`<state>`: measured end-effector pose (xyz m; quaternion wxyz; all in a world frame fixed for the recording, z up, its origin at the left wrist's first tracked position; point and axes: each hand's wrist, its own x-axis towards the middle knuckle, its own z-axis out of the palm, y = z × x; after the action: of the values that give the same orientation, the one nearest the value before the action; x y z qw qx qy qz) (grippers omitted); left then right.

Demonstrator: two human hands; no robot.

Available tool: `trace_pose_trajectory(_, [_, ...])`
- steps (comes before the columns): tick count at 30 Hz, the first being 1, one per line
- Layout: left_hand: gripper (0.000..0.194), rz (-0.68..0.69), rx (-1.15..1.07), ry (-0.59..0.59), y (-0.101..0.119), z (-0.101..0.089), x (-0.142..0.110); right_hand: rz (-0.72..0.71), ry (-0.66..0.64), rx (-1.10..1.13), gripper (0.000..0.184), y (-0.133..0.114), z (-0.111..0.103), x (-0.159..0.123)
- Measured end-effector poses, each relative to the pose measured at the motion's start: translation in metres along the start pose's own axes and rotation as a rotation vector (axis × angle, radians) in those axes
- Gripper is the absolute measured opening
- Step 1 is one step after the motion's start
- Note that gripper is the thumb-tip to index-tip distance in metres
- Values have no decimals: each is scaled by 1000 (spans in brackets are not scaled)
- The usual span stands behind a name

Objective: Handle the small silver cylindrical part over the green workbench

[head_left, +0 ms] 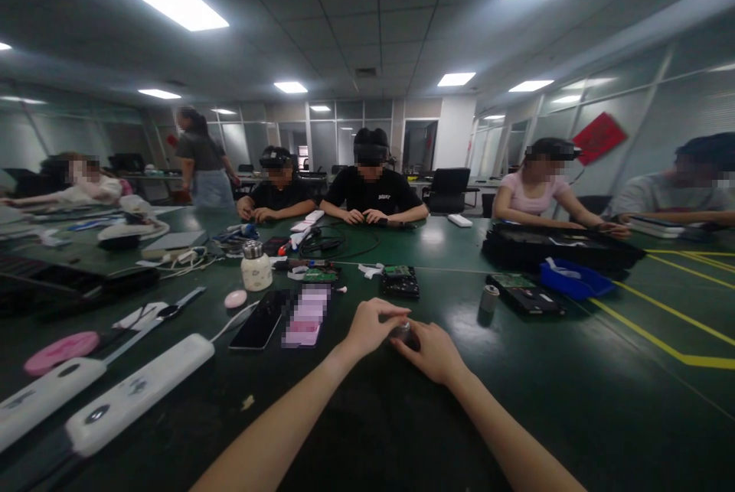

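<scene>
Sitting between my hands, the small metal cylinder (403, 330) is gripped by my right hand (435, 350), long axis seemingly upright; my left hand (370, 326) bends over its top, grip unclear. Beyond, rightward, stands a second cylinder (489, 298).

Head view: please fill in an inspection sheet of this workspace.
Surface: dark green table, yellow lines at right.
Job's things: small grey object, partly hidden.
Clutter: bottle, dark phone, green circuit board, blue tray.
Hands: left hand, fingertips at the small grey object's top; right hand around its side.
Cables: black cable, loosely coiled; white cable beside the dark phone.
Surroundings: seated person in black opposite, ceiling light on.
</scene>
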<state>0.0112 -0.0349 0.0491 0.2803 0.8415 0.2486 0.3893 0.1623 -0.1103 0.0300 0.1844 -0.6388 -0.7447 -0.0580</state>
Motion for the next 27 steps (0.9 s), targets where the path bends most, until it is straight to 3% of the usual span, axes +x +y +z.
trace_pose_trajectory(4, [21, -29, 2, 16, 3, 3, 5, 7, -12, -9, 32, 0, 2, 0])
trace_pose_trajectory(8, [26, -128, 23, 100, -14, 2, 2, 25, -9, -12, 35, -1, 1, -1])
trace_pose_trajectory(13, [25, -203, 37, 93, -32, 2, -10, 38, -4, -2, 35, -3, 1, -2])
trace_pose_trajectory(18, [27, -127, -7, 127, -16, 4, -2, 47, -13, -2, 34, -2, 0, -1])
trace_pose_trajectory(22, [21, -46, -34, 69, -1, 11, -1, 46, -23, 8, 31, -2, 0, -2])
trace_pose_trajectory(27, [18, -21, -6, 42, 0, 16, -6, 44, -29, 15, 30, -2, -1, -3])
